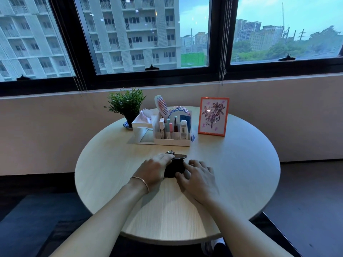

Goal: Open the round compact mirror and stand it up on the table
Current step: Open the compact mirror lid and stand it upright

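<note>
We see two bare hands meeting on one black compact mirror (174, 169) near the middle of a round wooden table (241, 173). The left hand (155, 170), with one thin bracelet (141, 183) at the wrist, curls its fingers over the mirror's far left side; the right hand (197, 178) lies against its right side with fingers bent onto it. Both hands are in contact with the mirror, though we cannot tell how firmly either grips. A dark flat disc, seemingly the lid, shows partly raised at the far edge, just beside a small metal clip (170, 152).

Behind, we count one white organizer (172, 141) holding about five upright tubes and bottles, one pink comb (161, 106) and one hairbrush (146, 113). One potted plant (126, 104) stands at its left, one orange picture frame (213, 116) at its right.

These four items crowd the far rim. The near half of the table, and both its left and right sides, lie bare around the hands, with the front edge well apart from the mirror.
</note>
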